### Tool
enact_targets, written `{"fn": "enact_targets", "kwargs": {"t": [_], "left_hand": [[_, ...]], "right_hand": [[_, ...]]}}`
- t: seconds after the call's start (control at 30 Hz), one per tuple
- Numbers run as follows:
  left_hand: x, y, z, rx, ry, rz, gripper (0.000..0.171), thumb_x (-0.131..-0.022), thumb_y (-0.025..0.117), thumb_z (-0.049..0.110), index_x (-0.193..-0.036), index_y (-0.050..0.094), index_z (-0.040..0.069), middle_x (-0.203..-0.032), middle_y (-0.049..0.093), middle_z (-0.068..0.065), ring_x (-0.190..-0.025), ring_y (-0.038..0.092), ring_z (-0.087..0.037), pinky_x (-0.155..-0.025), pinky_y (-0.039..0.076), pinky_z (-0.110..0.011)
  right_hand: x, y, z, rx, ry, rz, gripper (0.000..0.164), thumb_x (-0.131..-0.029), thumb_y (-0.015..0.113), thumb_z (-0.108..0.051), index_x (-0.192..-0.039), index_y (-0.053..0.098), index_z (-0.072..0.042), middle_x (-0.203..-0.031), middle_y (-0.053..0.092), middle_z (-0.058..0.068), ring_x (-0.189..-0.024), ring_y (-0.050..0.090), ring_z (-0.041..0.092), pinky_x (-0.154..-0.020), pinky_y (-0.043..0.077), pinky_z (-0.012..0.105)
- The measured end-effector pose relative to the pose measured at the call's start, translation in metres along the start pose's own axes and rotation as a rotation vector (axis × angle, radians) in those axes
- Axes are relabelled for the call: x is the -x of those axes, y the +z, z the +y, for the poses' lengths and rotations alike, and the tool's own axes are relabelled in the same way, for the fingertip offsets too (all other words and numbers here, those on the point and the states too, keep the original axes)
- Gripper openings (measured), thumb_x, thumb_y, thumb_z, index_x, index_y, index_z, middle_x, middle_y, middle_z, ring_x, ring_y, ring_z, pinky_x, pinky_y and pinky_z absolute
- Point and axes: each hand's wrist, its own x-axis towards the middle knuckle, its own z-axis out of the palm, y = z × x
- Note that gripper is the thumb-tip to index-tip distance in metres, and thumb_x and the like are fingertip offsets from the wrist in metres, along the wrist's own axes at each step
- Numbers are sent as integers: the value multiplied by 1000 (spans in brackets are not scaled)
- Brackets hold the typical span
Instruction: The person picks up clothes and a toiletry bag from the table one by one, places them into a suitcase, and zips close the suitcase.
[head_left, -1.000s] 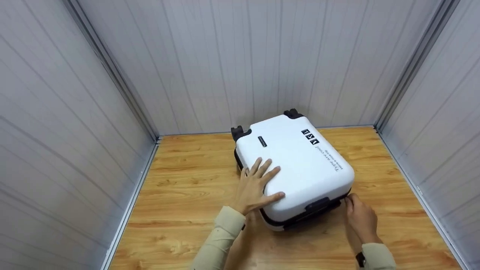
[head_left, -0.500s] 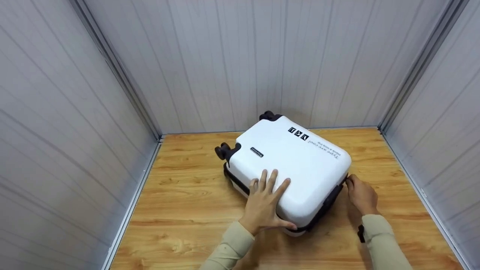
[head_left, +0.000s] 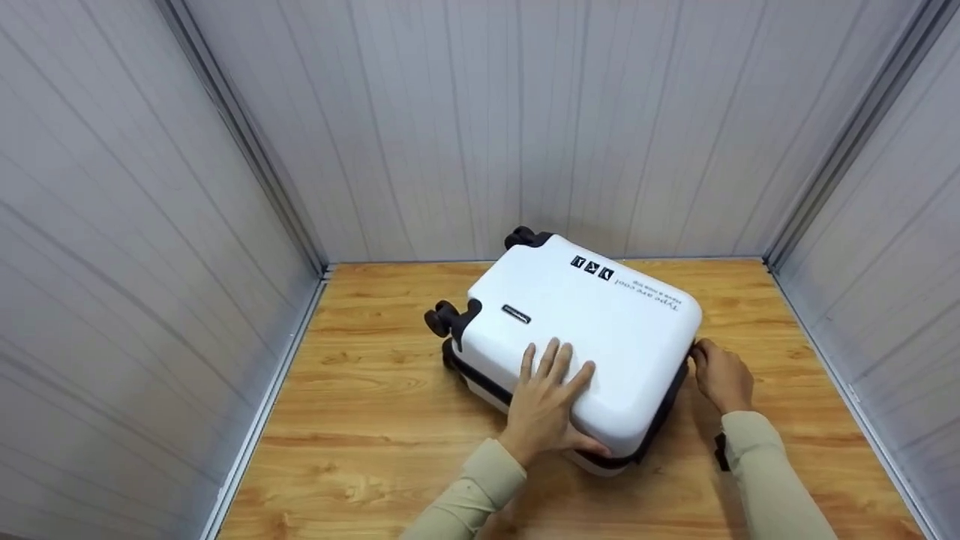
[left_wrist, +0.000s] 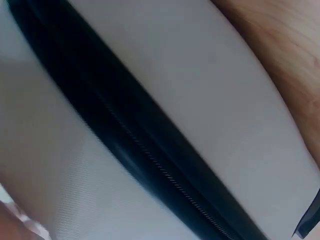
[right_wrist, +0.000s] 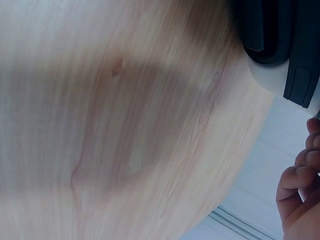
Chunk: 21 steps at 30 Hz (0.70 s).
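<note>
A white hard-shell suitcase (head_left: 592, 337) lies flat on the wood floor, its black wheels (head_left: 444, 319) pointing to the far left. My left hand (head_left: 541, 411) rests on its near corner, fingers spread over the top and thumb along the side. At the right corner, my right hand (head_left: 724, 377) has its fingers curled, pinching a zipper pull mostly hidden by the fingertips. In the right wrist view those fingers (right_wrist: 300, 175) meet the suitcase edge just past the black side fittings (right_wrist: 300, 82). Zipper teeth (left_wrist: 165, 172) run along the black band in the left wrist view.
Pale panelled walls (head_left: 480, 127) stand at the back and both sides, with metal strips along their bases. The suitcase's wheel end is near the back wall. Wood floor (head_left: 367, 420) spreads around the suitcase.
The suitcase has turned counterclockwise, its wheels swinging left and its handle end facing more to the right. My left hand has shifted right with it; my right hand has moved slightly farther away, still pinching.
</note>
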Motion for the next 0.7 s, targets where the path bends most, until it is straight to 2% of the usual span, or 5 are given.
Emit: {"fn": "enact_targets", "kwargs": {"t": [0.13, 0.37, 0.6, 0.7], "left_hand": [[0, 4, -4, 22, 21, 6, 125, -47, 49, 108, -146, 48, 31, -160, 43, -13, -149, 40, -37, -121, 30, -58], [-2, 8, -9, 30, 62, 57, 122, -53, 42, 109, -146, 50, 30, -156, 47, -16, -144, 45, -41, -118, 32, -62], [-9, 13, -11, 35, 14, 87, 121, -51, 49, 107, -143, 53, 29, -153, 51, -17, -142, 47, -42, -115, 34, -65], [-10, 16, -8, 31, -10, 96, 122, -49, 51, 107, -143, 54, 29, -152, 52, -18, -142, 48, -43, -114, 35, -65]], "right_hand": [[1, 4, 2, -10, -13, 27, 20, -106, 51, -14, -107, 68, -3, -88, 72, 24, -62, 62, 33, -53, 46, 47], [9, 8, 7, -6, -77, 56, 15, -104, 54, -11, -102, 67, -4, -85, 72, 22, -60, 61, 31, -54, 46, 47], [27, 21, -11, -30, -168, 66, 8, -100, 59, -7, -98, 65, -3, -80, 71, 20, -63, 65, 36, -55, 50, 53], [41, 28, -20, -42, -198, 86, 10, -97, 62, -4, -106, 67, -1, -77, 70, 21, -62, 65, 36, -55, 50, 56]]}}
